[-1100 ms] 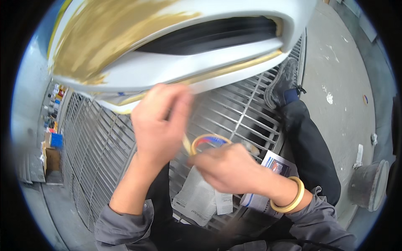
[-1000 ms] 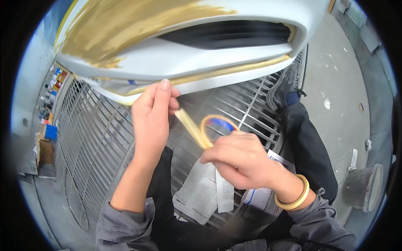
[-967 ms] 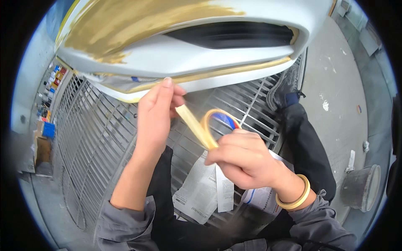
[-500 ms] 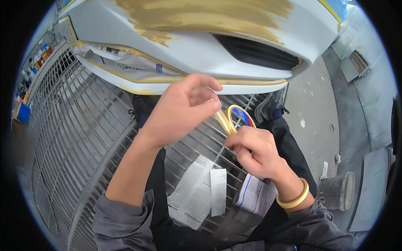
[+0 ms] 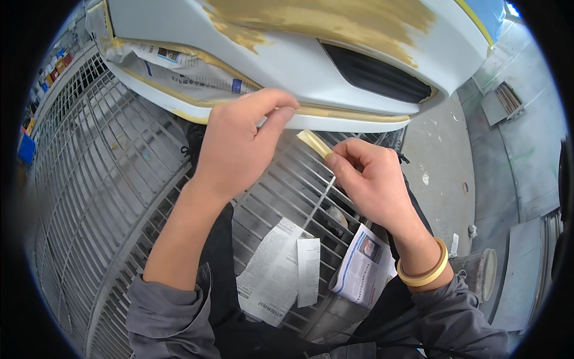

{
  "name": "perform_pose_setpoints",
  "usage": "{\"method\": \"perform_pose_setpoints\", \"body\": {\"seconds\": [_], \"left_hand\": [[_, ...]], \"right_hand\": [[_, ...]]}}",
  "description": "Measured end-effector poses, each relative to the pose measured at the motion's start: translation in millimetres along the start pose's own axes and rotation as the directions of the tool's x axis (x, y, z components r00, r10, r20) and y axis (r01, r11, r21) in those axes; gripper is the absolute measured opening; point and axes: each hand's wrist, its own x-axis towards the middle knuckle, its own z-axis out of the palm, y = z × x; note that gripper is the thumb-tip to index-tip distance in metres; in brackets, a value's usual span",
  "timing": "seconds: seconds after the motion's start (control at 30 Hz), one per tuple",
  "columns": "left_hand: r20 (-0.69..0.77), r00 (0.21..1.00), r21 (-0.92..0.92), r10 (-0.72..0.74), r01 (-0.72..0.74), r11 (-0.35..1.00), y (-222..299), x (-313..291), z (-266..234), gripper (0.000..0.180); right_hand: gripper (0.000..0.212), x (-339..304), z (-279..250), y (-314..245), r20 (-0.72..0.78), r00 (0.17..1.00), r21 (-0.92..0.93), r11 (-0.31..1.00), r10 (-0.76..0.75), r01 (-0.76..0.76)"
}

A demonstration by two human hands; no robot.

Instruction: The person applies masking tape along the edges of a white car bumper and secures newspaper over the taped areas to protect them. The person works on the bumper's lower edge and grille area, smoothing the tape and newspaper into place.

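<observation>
Pinching a short strip of pale yellow tape (image 5: 313,143), your right hand (image 5: 373,179) has its grip closed between thumb and forefinger on the strip's lower end; the upper end sticks out free, up and to your left, just below the lower lip of the white bumper (image 5: 290,63) in view. A yellow tape ring (image 5: 426,276) sits around your right wrist.

Your left hand (image 5: 239,143) is raised well apart from the strip, its back toward you, thumb and forefinger bent close to each other. Whether that grip holds anything cannot be told, as the palm is turned away; nor can you tell if the fingers touch the bumper behind them.

On the bumper, a tan patch (image 5: 347,27) spreads across the upper face, above a dark ribbed inset (image 5: 376,75). To your left, printed masking paper (image 5: 185,69) fills a long recess edged in tan.

Below your hands runs a metal grating (image 5: 119,179). Between your legs, a torn newspaper sheet (image 5: 269,272) lies beside a narrow paper strip (image 5: 308,272), with a folded newspaper (image 5: 362,272) to their right, near your right leg. Farther right, partly behind your forearm, stands a grey bucket (image 5: 478,269).
</observation>
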Motion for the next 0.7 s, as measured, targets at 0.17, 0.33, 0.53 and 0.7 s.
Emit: {"method": "perform_pose_setpoints", "body": {"seconds": [0.17,0.33,0.53,0.7], "left_hand": [[0.095,0.948,0.105,0.305,-0.314,0.943,-5.6,-1.8,3.6,0.016],[0.147,0.911,0.252,0.384,-0.41,0.877,-8.5,-2.9,5.0,0.013],[0.143,0.927,0.269,0.348,-0.375,0.887,-11.2,-5.7,6.6,0.016],[-0.327,0.944,-0.134,-0.049,0.005,0.991,2.1,10.5,-7.4,0.006]], "right_hand": [[0.015,-0.3,-0.2,-1.1,-0.011,0.996,-0.163,0.983,-0.092,0.089],[0.011,-2.6,3.0,1.0,-0.029,0.977,-0.26,0.945,-0.212,0.197],[0.012,-4.8,3.9,-1.2,-0.024,0.974,-0.273,0.938,-0.227,0.212],[0.018,-10.4,3.9,9.9,-0.037,0.995,-0.147,0.985,-0.095,0.088]]}}
